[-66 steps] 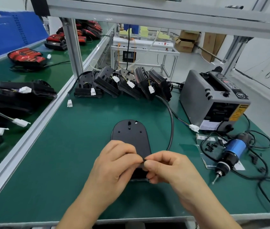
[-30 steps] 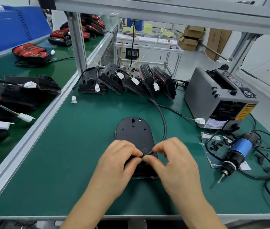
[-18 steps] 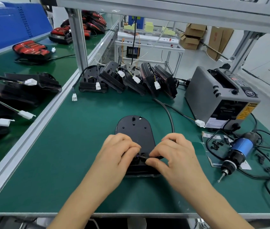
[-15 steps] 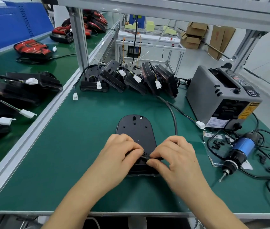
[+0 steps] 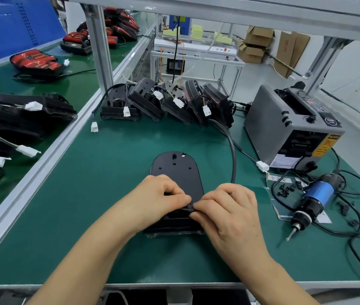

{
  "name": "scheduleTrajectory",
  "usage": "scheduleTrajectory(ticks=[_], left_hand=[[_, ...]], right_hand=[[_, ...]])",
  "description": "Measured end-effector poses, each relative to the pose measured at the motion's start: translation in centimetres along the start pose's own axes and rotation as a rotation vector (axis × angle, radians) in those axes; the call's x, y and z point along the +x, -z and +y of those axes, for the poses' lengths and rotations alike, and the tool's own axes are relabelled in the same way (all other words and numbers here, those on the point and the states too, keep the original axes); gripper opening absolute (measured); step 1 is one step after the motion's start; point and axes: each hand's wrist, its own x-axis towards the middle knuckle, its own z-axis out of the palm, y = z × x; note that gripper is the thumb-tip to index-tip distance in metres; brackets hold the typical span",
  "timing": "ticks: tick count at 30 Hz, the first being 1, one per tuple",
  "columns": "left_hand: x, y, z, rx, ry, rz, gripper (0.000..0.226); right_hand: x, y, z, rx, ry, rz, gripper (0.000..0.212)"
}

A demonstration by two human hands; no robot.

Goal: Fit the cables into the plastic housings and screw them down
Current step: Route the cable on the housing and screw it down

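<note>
Green bench matting [image 5: 86,216] fills the lower frame, and the black plastic housing [image 5: 175,172] lies flat on it at centre, rounded end away from me. A couple of seconds ago I held the cable [image 5: 233,155] pinched just clear of the housing; since then both hands have dropped onto its near end. My left hand [image 5: 161,199] is curled, thumb and forefinger pinching the cable end, and my right hand [image 5: 229,208] is curled the same way, its fingertips meeting the left's on that same bit of cable. From under my right hand the cable arcs toward the upper middle of the frame. I take it the end is now being seated in its slot, though my fingers hide whether it is fully home. Screwing down is not yet started: the electric screwdriver [image 5: 315,197] lies untouched at right, with loose screws [image 5: 284,189] beside it.
</note>
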Motion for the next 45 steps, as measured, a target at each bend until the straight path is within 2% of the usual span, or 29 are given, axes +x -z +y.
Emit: scheduleTrajectory(ticks=[6, 12, 15, 17, 19, 22, 25, 32, 45], left_hand=[[0.5, 0.1, 0.0, 0.016, 0.035, -0.023, 0.019], [0.2, -1.1, -0.2, 0.021, 0.006, 0.086, 0.02], [0.0, -1.2, -0.2, -0.002, 0.02, 0.105, 0.022], [-0.1, -1.2, -0.2, -0.013, 0.038, 0.104, 0.023], [-0.2, -1.2, -0.1, -0.017, 0.046, 0.104, 0.023], [-0.3, -1.2, 0.0, -0.025, 0.055, 0.107, 0.023], [-0.4, -1.3, 0.1, -0.027, 0.059, 0.105, 0.024], [-0.6, -1.2, 0.1, -0.046, 0.073, 0.076, 0.024], [-0.7, -1.1, 0.3, -0.051, 0.073, 0.072, 0.024]], right_hand=[[0.2, 0.3, 0.0, 0.026, -0.042, -0.098, 0.018], [0.4, 1.0, 0.1, 0.115, -0.113, -0.261, 0.024], [1.0, 2.3, 1.4, 0.266, -0.22, -0.223, 0.022], [1.4, 3.7, 3.7, 0.315, -0.399, -0.147, 0.01], [1.8, 5.3, 7.2, 0.23, -0.617, -0.145, 0.016], [1.9, 6.5, 12.4, -0.159, -0.785, -0.484, 0.015], [1.8, 6.1, 14.6, -0.336, -0.786, -0.696, 0.01], [1.8, 4.2, 15.3, -0.517, -0.697, -0.824, 0.013], [1.3, 3.5, 15.8, -0.492, -0.704, -0.84, 0.022]])
